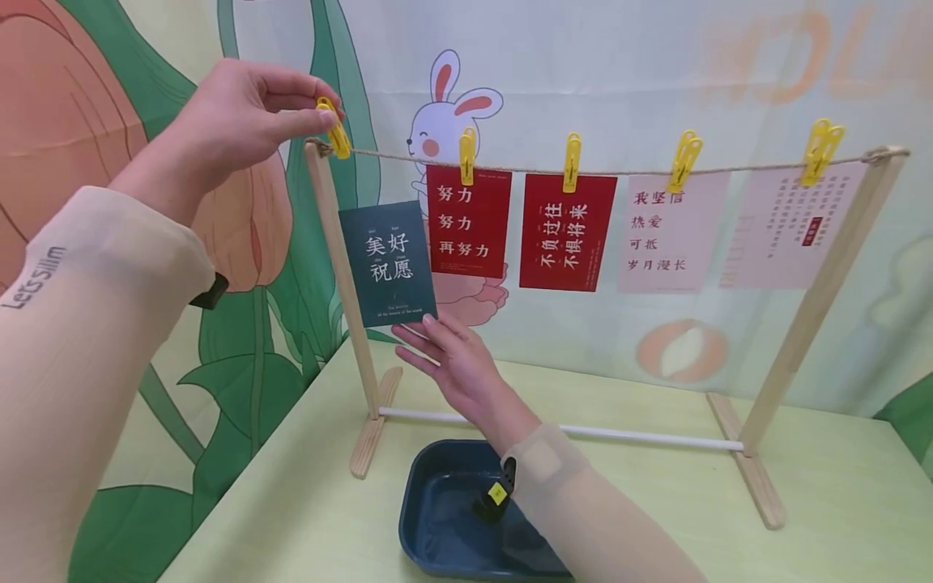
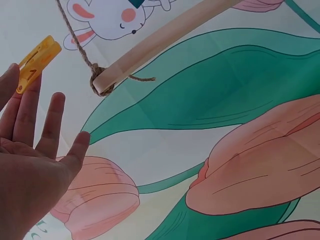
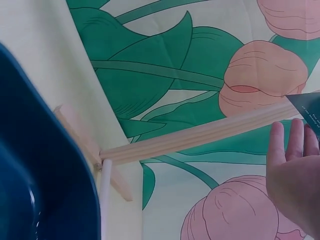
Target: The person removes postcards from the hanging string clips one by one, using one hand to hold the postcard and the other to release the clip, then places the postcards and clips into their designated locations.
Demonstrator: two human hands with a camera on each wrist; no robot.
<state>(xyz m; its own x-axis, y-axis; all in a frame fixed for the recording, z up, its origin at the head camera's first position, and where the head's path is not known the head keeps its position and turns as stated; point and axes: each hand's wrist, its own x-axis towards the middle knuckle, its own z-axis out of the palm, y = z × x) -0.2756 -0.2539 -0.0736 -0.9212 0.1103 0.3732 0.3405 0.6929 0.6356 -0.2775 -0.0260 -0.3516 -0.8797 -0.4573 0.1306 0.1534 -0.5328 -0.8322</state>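
Observation:
At the upper left in the head view, my left hand pinches a yellow clothespin between thumb and fingers. The clothespin is close to the twine's left end; in the left wrist view this yellow clothespin stands apart from the twine knot, the other fingers spread. My right hand holds a dark green card with white writing by its lower right corner, thumb in front and fingers behind. The card is upright, slightly tilted, below the twine and overlapping the left post. Only a corner of the card shows in the right wrist view.
Two red cards and two pink cards hang from the twine on yellow clothespins. A wooden post stands at each end, joined low by a white rod. A dark blue basin sits on the table beneath my right forearm.

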